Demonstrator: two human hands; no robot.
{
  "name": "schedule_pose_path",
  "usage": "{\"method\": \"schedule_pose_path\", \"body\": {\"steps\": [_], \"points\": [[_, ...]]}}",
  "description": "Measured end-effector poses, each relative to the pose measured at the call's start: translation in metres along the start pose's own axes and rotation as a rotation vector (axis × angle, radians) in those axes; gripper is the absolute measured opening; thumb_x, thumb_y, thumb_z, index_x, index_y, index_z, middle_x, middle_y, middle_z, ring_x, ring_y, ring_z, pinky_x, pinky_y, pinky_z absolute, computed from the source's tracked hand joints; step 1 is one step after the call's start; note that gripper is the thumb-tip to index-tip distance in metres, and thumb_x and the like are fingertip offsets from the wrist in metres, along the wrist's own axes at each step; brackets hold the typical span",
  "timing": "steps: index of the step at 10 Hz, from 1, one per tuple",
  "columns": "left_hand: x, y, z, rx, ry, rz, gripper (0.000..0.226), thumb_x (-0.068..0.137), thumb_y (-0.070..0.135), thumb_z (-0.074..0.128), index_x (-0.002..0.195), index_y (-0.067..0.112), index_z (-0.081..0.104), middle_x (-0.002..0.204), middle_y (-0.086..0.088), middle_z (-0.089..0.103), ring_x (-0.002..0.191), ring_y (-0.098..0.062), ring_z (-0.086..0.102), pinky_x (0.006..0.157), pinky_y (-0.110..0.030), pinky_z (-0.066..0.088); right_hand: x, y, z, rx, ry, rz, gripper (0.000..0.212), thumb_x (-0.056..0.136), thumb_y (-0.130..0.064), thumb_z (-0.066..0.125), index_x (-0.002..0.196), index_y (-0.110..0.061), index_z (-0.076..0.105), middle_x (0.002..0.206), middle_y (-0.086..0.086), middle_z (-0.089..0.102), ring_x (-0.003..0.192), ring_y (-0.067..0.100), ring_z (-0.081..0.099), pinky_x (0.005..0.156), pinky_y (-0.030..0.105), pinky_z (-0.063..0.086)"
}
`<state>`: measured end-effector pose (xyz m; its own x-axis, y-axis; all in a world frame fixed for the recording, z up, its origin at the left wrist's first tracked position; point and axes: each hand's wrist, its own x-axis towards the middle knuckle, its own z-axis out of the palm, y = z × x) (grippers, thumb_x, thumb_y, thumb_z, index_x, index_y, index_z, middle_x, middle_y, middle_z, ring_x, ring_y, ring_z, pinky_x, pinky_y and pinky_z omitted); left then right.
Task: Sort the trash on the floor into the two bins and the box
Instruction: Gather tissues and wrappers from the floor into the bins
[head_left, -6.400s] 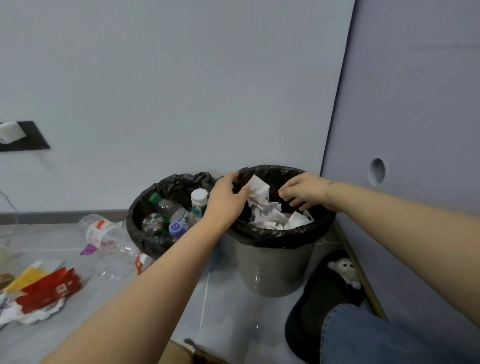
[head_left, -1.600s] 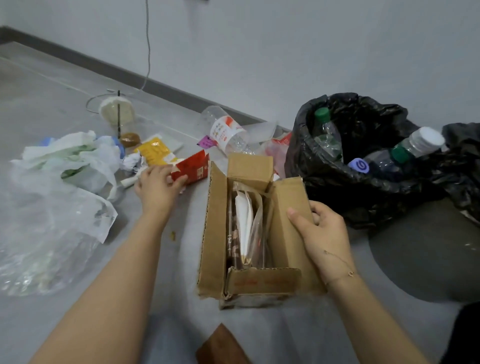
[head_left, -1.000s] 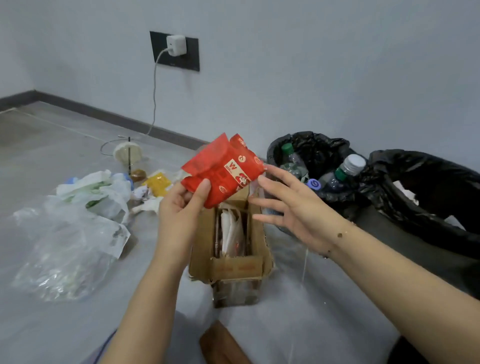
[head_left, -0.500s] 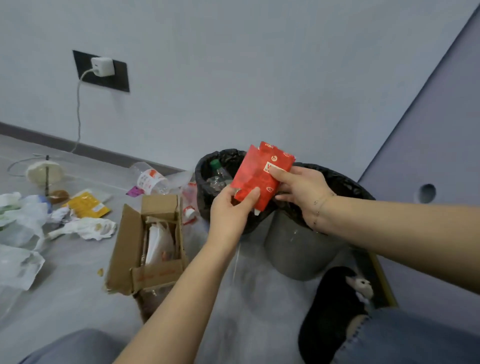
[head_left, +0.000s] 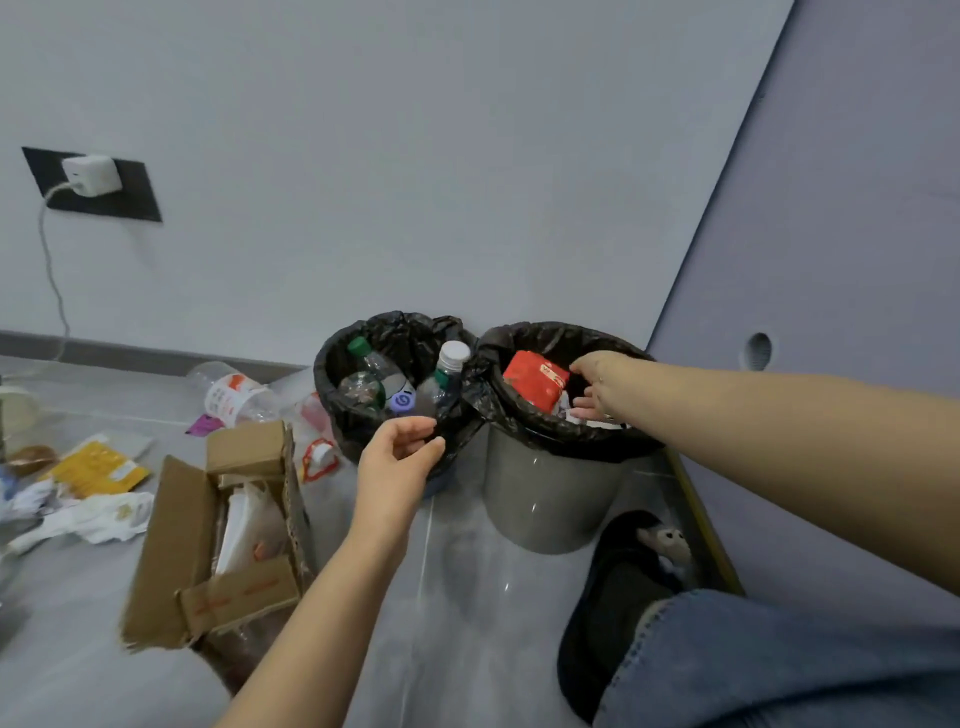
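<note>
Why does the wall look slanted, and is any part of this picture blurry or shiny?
Head view: the wide lens bends straight lines, so the wall edge leans. The cardboard box and the litter at the left edge are smeared by motion, while the bottles and red wrapper stay fairly sharp. The glossy floor mirrors the grey bin; light is soft, shadows faint.

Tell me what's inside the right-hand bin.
A red wrapper lies on crumpled white paper in the right-hand bin; the right hand reaches in. Anything deeper is hidden.
</note>
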<state>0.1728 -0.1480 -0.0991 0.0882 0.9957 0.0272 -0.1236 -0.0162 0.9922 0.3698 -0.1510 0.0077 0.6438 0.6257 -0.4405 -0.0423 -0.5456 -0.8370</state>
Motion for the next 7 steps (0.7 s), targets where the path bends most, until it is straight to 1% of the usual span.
{"method": "schedule_pose_path", "body": {"steps": [1,2,3,4,5,6,7], "points": [[-0.006,0.003,-0.007,0.013,-0.04,0.013,0.02,0.086,0.0,0.065,0.095,0.018,0.064,0.098,0.001,0.066,0.089,-0.008,0.06,0.071,-0.015,0.046,-0.001,-0.003,0.002,-0.013,-0.126,-0.06,0.04,0.102,-0.003,0.03,0.14,0.008,0.03,0.151,0.016,0.032,0.136,0.031,0.036,0.107,0.02,0.027],[-0.012,0.01,-0.025,0.047,-0.051,0.037,0.02,0.086,-0.001,0.064,0.098,0.015,0.063,0.098,0.001,0.066,0.086,-0.007,0.06,0.068,-0.012,0.046,-0.016,-0.003,0.008,-0.067,-0.12,-0.139,0.038,0.096,-0.005,0.042,0.133,0.004,0.042,0.134,0.019,0.048,0.129,0.036,0.045,0.1,0.036,0.046],[-0.019,0.02,-0.048,0.075,-0.049,0.03,0.027,0.086,-0.002,0.064,0.108,0.014,0.06,0.105,-0.003,0.065,0.087,-0.004,0.06,0.071,-0.013,0.047,-0.049,-0.01,0.026,-0.043,-0.271,-0.201,0.029,0.094,-0.014,0.051,0.12,-0.004,0.059,0.107,0.008,0.064,0.093,0.02,0.064,0.073,0.028,0.052],[-0.033,0.037,-0.074,0.064,-0.038,0.024,0.034,0.086,0.0,0.065,0.115,0.014,0.058,0.112,-0.006,0.065,0.097,-0.011,0.063,0.086,-0.026,0.051,-0.095,-0.019,0.043,-0.107,-0.519,-0.256,0.025,0.095,-0.021,0.052,0.116,-0.01,0.06,0.105,0.006,0.068,0.081,0.016,0.064,0.07,0.027,0.053],[-0.049,0.057,-0.099,0.06,0.013,0.039,0.033,0.087,-0.002,0.063,0.117,0.012,0.058,0.111,-0.003,0.065,0.096,-0.01,0.062,0.074,-0.016,0.052,-0.129,-0.021,0.061,-0.114,-0.594,-0.321,0.027,0.097,-0.023,0.048,0.117,-0.011,0.06,0.113,0.009,0.066,0.093,0.02,0.064,0.076,0.027,0.052],[-0.065,0.075,-0.133,0.078,0.117,0.039,0.032,0.088,0.002,0.063,0.118,0.011,0.059,0.114,-0.004,0.064,0.095,-0.008,0.061,0.072,-0.016,0.048,-0.163,-0.016,0.091,-0.087,-0.69,-0.307,0.027,0.098,-0.022,0.045,0.117,-0.01,0.059,0.11,0.008,0.064,0.089,0.019,0.063,0.075,0.027,0.051],[-0.078,0.079,-0.183,0.089,0.241,0.012,0.032,0.088,0.007,0.064,0.12,0.011,0.059,0.115,-0.001,0.063,0.099,-0.011,0.059,0.076,-0.021,0.046,-0.185,-0.001,0.144,-0.088,-0.79,-0.309,0.026,0.097,-0.018,0.048,0.116,-0.004,0.059,0.098,0.007,0.066,0.09,0.021,0.062,0.075,0.028,0.054]]}}
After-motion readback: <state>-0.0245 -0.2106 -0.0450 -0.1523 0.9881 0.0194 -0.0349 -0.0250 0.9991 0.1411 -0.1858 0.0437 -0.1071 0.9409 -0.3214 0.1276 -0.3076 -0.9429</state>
